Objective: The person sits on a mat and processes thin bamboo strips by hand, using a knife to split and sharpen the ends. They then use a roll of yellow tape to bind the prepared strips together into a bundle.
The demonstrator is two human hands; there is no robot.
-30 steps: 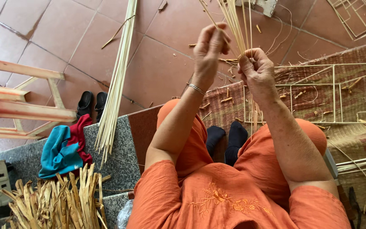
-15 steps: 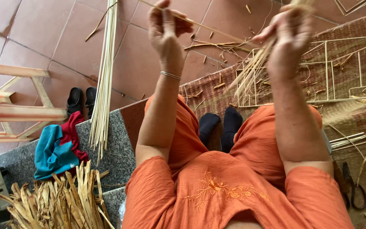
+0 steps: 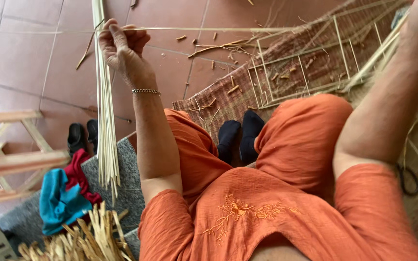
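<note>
My left hand [image 3: 122, 48] is raised at the upper left, fingers pinched on a long thin bamboo strip [image 3: 209, 29] that runs level across the view to the right. My right forearm [image 3: 388, 96] stretches up to the top right corner; its hand is out of frame. A bundle of pale bamboo strips [image 3: 105, 121] stands upright just behind my left hand. I sit in orange clothes with my feet in dark socks [image 3: 240, 137] below.
A woven mat [image 3: 228, 101] with a thin bamboo lattice frame [image 3: 306, 72] lies ahead on the tiled floor. Black shoes [image 3: 81, 135], blue and red cloths [image 3: 59, 203], a wooden frame [image 3: 10, 159] and dry husks [image 3: 83, 241] sit left. Scissors [image 3: 407, 179] lie right.
My hands, close together a second ago, have spread far apart, drawing a thin strip out level between them. The right hand has gone out of frame to the upper right.
</note>
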